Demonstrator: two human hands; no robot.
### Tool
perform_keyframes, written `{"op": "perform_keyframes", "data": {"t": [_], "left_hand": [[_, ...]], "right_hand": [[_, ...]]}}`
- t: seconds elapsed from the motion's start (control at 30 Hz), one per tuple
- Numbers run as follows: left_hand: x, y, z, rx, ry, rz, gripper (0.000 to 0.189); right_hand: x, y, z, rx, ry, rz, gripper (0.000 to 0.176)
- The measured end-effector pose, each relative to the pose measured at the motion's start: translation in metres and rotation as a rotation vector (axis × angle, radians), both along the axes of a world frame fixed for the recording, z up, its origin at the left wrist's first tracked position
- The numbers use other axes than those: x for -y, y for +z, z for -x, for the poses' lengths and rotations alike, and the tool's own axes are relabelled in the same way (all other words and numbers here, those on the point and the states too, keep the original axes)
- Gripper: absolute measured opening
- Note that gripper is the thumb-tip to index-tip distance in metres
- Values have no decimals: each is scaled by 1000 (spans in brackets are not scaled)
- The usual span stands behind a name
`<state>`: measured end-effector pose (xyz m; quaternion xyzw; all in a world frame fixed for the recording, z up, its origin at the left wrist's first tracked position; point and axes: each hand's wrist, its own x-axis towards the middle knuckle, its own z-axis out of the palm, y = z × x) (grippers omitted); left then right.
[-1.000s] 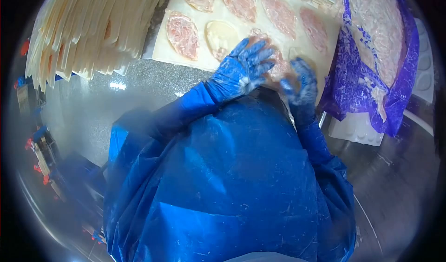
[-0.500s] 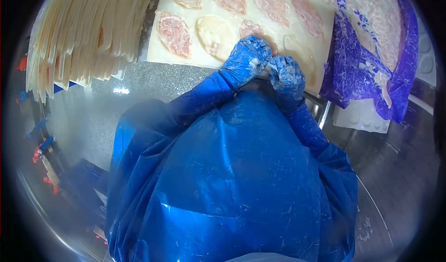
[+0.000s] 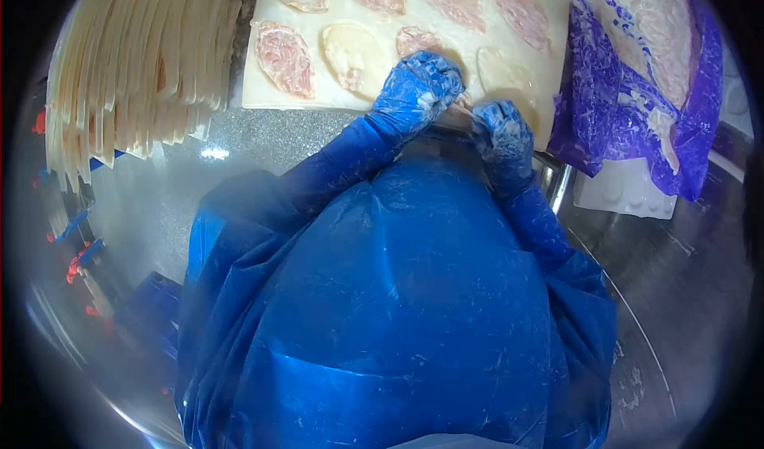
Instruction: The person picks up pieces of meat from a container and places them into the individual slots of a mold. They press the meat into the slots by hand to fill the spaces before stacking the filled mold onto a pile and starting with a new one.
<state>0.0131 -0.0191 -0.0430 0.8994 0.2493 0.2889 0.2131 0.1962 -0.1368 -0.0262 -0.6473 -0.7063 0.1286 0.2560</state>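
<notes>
1. the left hand (image 3: pixel 414 91) and the right hand (image 3: pixel 501 135), both in wet blue gloves, meet at the near edge of the white tray (image 3: pixel 263 95). each has its fingertips pinched narrow on a small pale strip of meat (image 3: pixel 456 115) held between them, just over that edge.
2. to do this well, i judge it best to grip close to the strip's ends, pull evenly rather than jerk, and stay over the tray, since wet gloves slip.
3. an empty pocket (image 3: pixel 505 75) lies just beyond the right hand. pink fillets (image 3: pixel 282 58) fill the pockets beside it.
4. the tray rests on a speckled counter (image 3: pixel 239 147). a stack of trays (image 3: pixel 135 59) leans at the left, and a purple bag (image 3: pixel 605 107) of more meat lies at the right, over a steel table (image 3: pixel 676 274).
5. a blue plastic apron (image 3: pixel 382 314) fills the lower view, and the room beyond is too blurred to tell.
</notes>
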Motion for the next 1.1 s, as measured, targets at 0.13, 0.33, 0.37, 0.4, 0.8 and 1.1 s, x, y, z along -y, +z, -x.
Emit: {"op": "perform_keyframes", "data": {"t": [0.13, 0.33, 0.37, 0.4, 0.8, 1.1], "left_hand": [[2, -8, 4, 33, 10, 33, 20], [9, 11, 10, 63, 112, 141, 64], [23, 16, 5, -336, 17, 58, 80], [32, 9, -5, -278, -33, 69, 82], [-2, 53, 51, -115, 453, 1, 68], [10, 12, 79, -274, 526, 58, 26]], "right_hand": [[14, -15, -46, -143, -131, -2, 15], [9, -5, -74, -759, -252, 226, 24], [8, -15, -83, -636, -176, 100, 29], [7, -12, -87, -509, -144, 93, 32], [-44, 32, -81, 166, 62, 1, 44], [-321, 202, 69, -1570, 611, -352, 37]]}}
